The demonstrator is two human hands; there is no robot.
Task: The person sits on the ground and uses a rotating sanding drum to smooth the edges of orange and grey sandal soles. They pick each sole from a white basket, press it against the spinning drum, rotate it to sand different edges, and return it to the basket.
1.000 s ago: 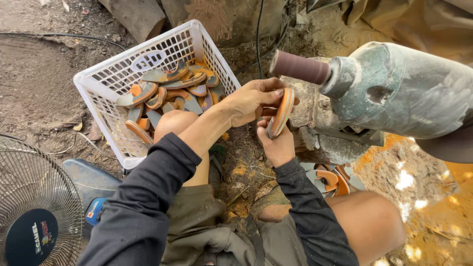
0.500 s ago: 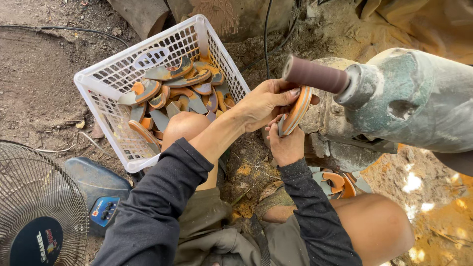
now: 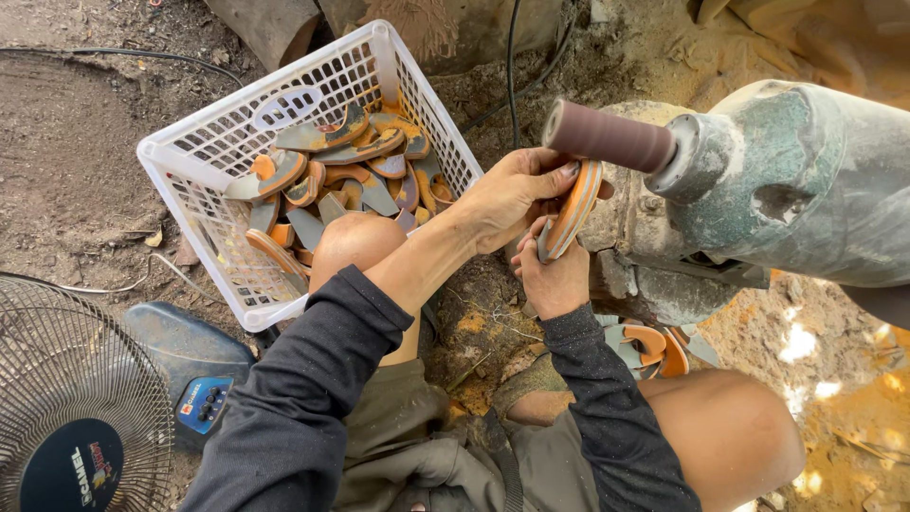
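My left hand [image 3: 512, 194] and my right hand [image 3: 552, 275] both grip a curved orange and grey sole piece [image 3: 574, 210], held on edge. Its top edge sits just under the brown sanding drum [image 3: 609, 137] that sticks out of a green-grey motor [image 3: 806, 180]. My left hand holds the piece from above and to the left, my right hand from below. I cannot tell whether the piece touches the drum.
A white plastic basket [image 3: 190, 152] at upper left holds several similar orange and grey pieces [image 3: 351, 171]. More pieces [image 3: 654, 343] lie under the motor by my right knee. A floor fan [image 3: 76, 417] stands at lower left. Cables cross the dirt ground.
Both hands have lifted the sole piece up and to the right, closer under the sanding drum. The view has shifted slightly.
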